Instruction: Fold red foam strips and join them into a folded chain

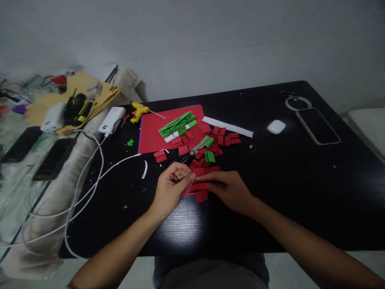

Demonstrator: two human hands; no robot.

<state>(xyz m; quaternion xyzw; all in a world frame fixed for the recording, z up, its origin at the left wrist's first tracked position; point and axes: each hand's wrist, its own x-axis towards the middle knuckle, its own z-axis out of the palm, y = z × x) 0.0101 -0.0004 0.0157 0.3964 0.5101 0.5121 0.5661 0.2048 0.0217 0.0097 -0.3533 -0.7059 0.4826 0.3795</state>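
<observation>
Near the lower middle of the frame, I can see a folded red paper piece point(197, 172) between the person's two hands, above other red paper lying close to the tabletop point(285, 200). The left hand point(170, 184) has its thumb and curled fingers pinching that piece at its left edge. The right hand point(233, 188) comes in from the other side, index finger stretched out against the paper; I cannot tell from here whether its fingers are pressed together on it.

Just above the hands lie black-handled scissors point(197, 150), open-bladed, among scattered red folded papers point(230, 139), with a small green folded paper point(209, 156) close by. Past them, at the centre, a row of green folded strips point(177, 123) rests on a flat red sheet point(148, 138). A white paper strip point(227, 126) slants away to the right of it, and a yellow glue gun point(138, 111) lies by the sheet's upper left corner.

Farther out, a white power bank point(112, 119) sits at the left with a white cable point(120, 161); toward the right are a white earbud case point(276, 127) and a smartphone point(319, 126).
</observation>
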